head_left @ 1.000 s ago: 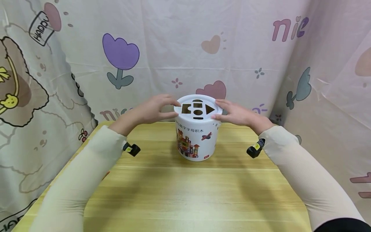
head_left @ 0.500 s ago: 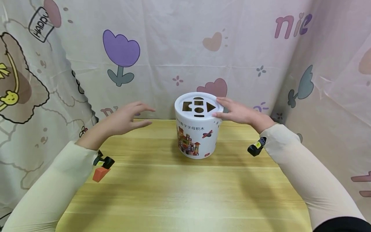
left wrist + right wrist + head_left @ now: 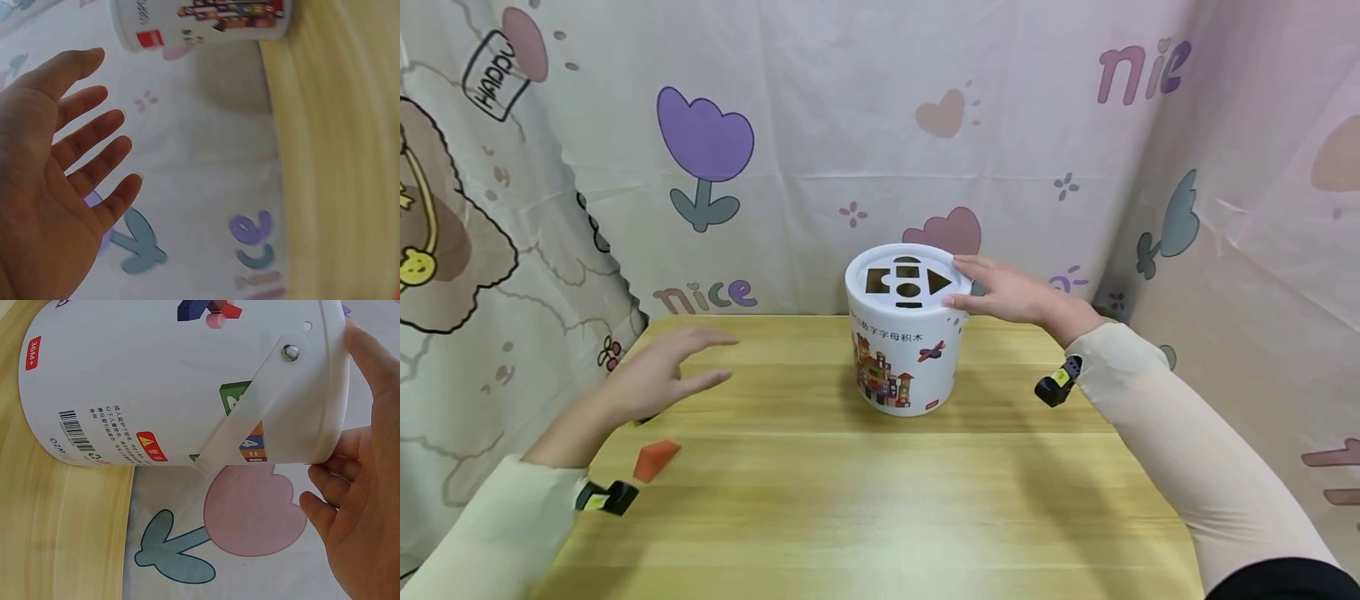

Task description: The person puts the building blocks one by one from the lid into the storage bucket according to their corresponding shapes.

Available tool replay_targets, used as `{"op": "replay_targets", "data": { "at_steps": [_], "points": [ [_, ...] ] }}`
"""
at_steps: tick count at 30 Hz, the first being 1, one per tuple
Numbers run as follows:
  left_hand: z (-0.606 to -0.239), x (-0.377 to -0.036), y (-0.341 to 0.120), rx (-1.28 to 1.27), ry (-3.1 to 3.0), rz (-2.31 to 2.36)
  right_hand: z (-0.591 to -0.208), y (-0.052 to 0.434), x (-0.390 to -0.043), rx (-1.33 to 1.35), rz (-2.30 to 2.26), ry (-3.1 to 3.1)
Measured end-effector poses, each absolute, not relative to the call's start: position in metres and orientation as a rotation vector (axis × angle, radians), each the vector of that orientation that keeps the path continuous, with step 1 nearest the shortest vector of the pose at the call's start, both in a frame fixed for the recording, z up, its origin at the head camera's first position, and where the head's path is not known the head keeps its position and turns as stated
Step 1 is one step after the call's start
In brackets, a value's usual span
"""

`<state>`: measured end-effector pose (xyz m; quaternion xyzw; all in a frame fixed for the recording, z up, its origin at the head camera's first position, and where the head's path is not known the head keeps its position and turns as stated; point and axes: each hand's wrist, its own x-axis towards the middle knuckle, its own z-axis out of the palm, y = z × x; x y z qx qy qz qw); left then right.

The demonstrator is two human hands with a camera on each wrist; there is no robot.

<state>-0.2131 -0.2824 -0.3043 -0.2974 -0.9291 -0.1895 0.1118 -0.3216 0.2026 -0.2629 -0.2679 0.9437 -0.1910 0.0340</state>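
A white lidded block bucket (image 3: pixel 904 358) with shape cut-outs in its lid and a printed building-block picture stands upright on the table. My right hand (image 3: pixel 1011 292) rests on the right side of the lid's rim, thumb toward the front and fingers toward the back. In the right wrist view, the fingertips touch the lid edge of the bucket (image 3: pixel 156 381). My left hand (image 3: pixel 651 375) is held over the left of the table, fingers spread and nothing in it. Just in front of it lies an orange-red angular block (image 3: pixel 657 460). The bucket's inside looks dark through the cut-outs.
The light wooden table (image 3: pixel 850 517) is bounded behind and at the sides by a printed curtain (image 3: pixel 820 100). A translucent handle strap (image 3: pixel 250 406) hangs on the bucket's right side. Black cameras sit on both wrists.
My left hand has left the lid and moved left, down and nearer, bringing the orange-red block into full view. The right hand has stayed on the bucket's rim.
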Motion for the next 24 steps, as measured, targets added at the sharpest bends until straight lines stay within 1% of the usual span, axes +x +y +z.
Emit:
{"op": "replay_targets", "data": {
  "at_steps": [6,15,24],
  "points": [
    [-0.332,-0.195,-0.307,-0.734,-2.824,-0.643,-0.264,0.201,-0.321,-0.833,-0.58,2.898],
    [-0.371,-0.177,-0.333,-0.636,-2.805,-0.682,-0.263,0.2,-0.321,-0.845,-0.594,2.894],
    [-0.404,-0.17,-0.349,-0.53,-2.843,-0.782,-0.262,0.202,-0.319,-0.842,-0.614,2.9]
  ]
}}
